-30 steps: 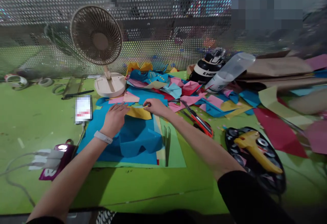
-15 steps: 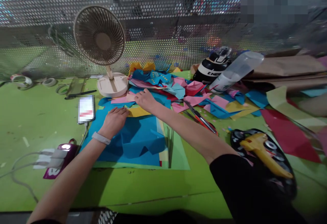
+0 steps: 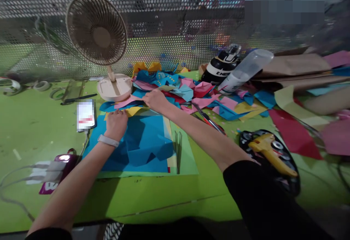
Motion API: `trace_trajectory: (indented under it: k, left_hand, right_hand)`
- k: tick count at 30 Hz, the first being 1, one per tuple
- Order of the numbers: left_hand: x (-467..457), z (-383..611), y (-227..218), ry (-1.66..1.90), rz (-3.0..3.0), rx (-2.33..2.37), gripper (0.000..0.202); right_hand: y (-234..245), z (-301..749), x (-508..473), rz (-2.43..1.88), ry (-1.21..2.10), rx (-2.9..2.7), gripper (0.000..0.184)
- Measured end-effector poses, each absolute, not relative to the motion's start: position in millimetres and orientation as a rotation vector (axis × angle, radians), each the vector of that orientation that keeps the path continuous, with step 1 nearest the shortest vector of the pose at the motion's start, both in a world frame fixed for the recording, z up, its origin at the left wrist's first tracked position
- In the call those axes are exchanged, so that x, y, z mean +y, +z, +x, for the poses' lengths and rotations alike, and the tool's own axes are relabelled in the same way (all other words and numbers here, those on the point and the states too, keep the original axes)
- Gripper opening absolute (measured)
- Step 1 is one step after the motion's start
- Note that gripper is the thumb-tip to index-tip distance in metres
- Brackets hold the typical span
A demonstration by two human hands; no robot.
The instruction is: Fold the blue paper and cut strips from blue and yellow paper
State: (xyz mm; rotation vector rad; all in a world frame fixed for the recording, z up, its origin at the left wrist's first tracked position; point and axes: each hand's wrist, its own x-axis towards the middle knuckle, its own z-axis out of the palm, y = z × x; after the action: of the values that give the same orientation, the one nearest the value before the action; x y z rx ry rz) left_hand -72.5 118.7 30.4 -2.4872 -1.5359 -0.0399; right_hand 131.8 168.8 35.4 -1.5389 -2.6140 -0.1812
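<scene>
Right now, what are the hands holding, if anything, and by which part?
The right hand appears to pinch the pink paper at its right end. The left hand is over the yellow paper; gripping or pressing, I cannot tell.

Dim, uneven light; dark shadows across blue sheet [image 3: 139, 127]; right edge stretched, soft; phone screen [image 3: 85, 116] pixelated.

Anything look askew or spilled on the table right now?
The clear bottle leans rightward beside the black bottle, though lens distortion may exaggerate it. Loose paper lies in a jumble beyond the right hand; no spill shows.
</scene>
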Motion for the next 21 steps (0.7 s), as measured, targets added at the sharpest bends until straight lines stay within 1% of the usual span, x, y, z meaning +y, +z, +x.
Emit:
trace_trajectory:
  k: [10,14,16,17,19,21]
  left_hand:
    - [125.3,-66.7,25.7,0.044,-2.489,-1.534,0.041]
    - [122.4,-71.9,29.8,0.024,-2.522,-1.527,0.046]
    - [114.1,-74.4,35.0,-0.004,-2.544,-1.519,0.049]
    - [108.2,-74.2,37.3,-0.012,-2.54,-1.53,0.049]
    - [93.9,-70.2,40.3,-0.026,-2.607,-1.542,0.048]
    - [79.3,-63.3,40.2,-0.024,-2.756,-1.46,0.052]
  right_hand:
    - [40.3,150.0,154.2,-1.51,-0.072,-2.613,0.028]
    - [35.8,175.1,118.5,-1.534,0.065,-2.437,0.034]
    - [26.6,187.3,89.4,-1.57,0.113,-2.338,0.042]
    - [20.6,191.3,73.8,-1.555,0.154,-2.346,0.05]
    - [7.8,194.7,45.2,-1.532,0.246,-2.44,0.075]
    - [-2.3,194.3,25.2,-1.543,0.319,-2.519,0.084]
